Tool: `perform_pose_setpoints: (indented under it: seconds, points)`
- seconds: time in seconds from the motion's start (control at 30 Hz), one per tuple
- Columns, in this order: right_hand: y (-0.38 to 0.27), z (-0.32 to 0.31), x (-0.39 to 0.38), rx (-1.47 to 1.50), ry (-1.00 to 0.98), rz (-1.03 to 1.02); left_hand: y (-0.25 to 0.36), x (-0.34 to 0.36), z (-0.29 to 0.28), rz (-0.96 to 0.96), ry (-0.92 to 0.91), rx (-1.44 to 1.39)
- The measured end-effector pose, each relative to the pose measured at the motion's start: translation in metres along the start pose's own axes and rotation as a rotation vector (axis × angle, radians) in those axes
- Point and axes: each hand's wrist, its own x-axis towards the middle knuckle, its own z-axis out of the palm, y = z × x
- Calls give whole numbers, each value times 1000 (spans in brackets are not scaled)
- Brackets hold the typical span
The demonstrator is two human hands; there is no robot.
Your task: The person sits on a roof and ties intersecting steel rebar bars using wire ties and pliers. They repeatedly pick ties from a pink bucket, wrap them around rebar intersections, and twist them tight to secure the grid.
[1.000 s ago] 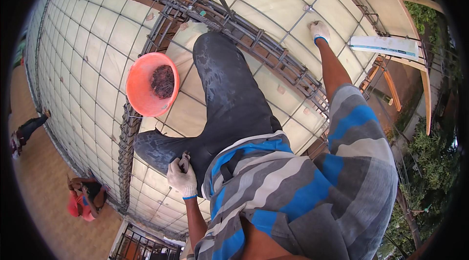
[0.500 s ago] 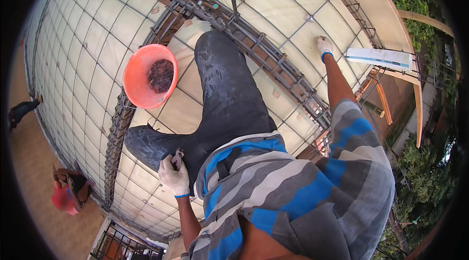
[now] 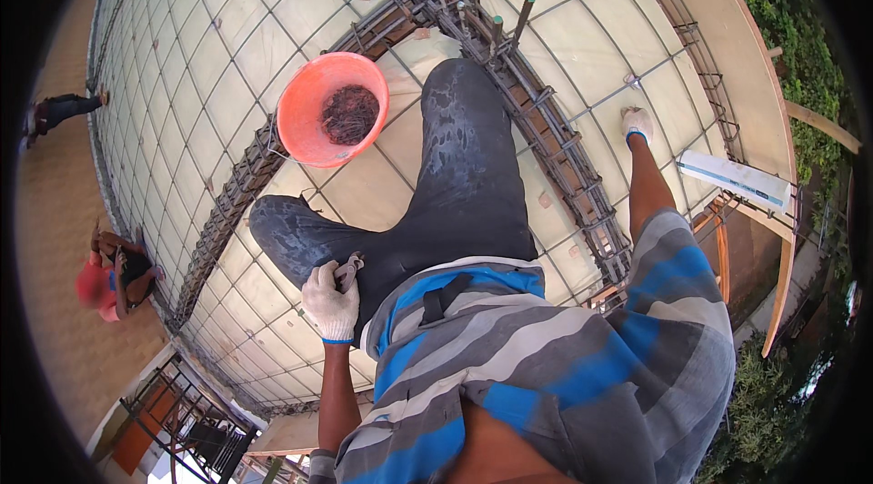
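My left hand (image 3: 329, 304), in a white knitted glove with a blue cuff, rests by my bent left thigh. Its fingers are closed round grey metal pincers (image 3: 348, 271), whose head points away from me. Out to the far right, my gloved right hand (image 3: 637, 123) is down on the steel bar mesh (image 3: 589, 106) over pale panels. Its fingers look curled in; whatever lies under them is hidden. An orange bucket (image 3: 296, 109) stands beyond my left knee, with a heap of dark, thin wire pieces (image 3: 350, 115) inside.
Thick rebar cages (image 3: 555, 129) cross the mesh, with upright bar ends (image 3: 523, 20) rising ahead of me. A white-and-blue bag (image 3: 737, 182) lies near the right edge, beside boards (image 3: 777, 279). Two other people, one in a red top (image 3: 100, 288), are at the far left.
The whole view has turned a little, so the bucket and mesh sit farther right in the picture. Both hands stay in about the same places, the left still holding the pincers.
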Motion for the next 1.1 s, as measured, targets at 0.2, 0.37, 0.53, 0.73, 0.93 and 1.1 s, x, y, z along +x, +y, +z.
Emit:
perform_pose_setpoints:
  seconds: [0.2,0.37,0.53,0.73,0.93,1.1]
  points:
    - [59,-34,37,425,42,93,5,-4,22,21,38,-56]
    - [-15,-64,-68,1230,-503,38,-11,-5,11,2,24,-28]
    - [-113,-101,-206,1356,-1088,-183,-11,9,1,65,-7,-63]
    - [-289,-137,-340,732,-1159,-845,-23,-5,9,38,28,-86]
    - [-422,-221,-378,889,-234,-1466,-21,-3,14,54,90,-151]
    - [-436,-4,-398,431,-486,-1266,-30,-7,16,58,177,-170]
